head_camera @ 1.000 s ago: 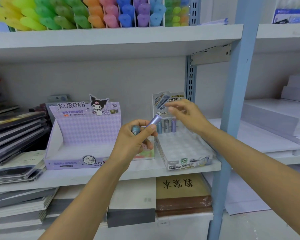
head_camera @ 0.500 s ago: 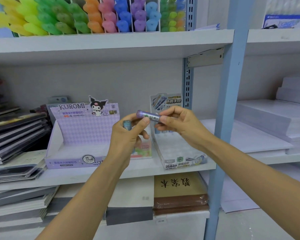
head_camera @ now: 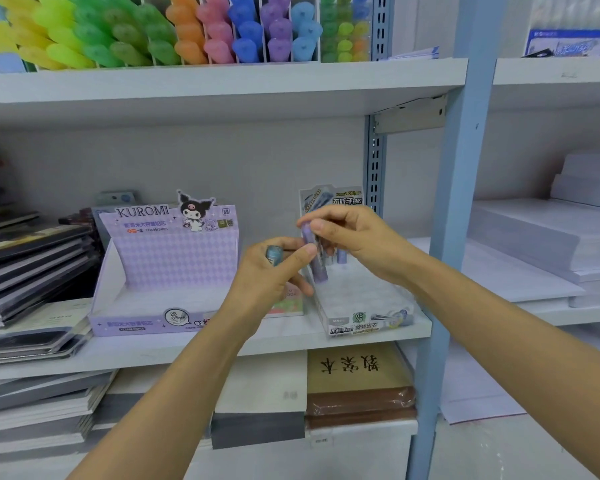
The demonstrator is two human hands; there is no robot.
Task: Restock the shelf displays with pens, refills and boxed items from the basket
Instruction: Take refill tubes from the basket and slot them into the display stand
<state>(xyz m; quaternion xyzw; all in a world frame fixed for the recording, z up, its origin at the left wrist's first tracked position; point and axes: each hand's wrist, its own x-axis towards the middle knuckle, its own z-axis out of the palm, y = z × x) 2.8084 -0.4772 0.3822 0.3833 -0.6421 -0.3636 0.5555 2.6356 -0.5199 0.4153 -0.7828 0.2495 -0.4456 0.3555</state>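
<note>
Right hand (head_camera: 359,242) pinching tilted purple tube (head_camera: 318,269), left hand (head_camera: 265,277) grip round blue tube (head_camera: 274,253)

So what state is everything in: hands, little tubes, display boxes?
Right hand: pinches the purple tube at its top end.
Purple tube: held in the air, nearly upright, over the clear tray.
Left hand: grips the blue tube.
Blue tube: in the left fist, end showing.
Clear tray: mostly unfilled, a few standing tubes at the back.
Kuromi box: open, nothing seen inside.
</note>
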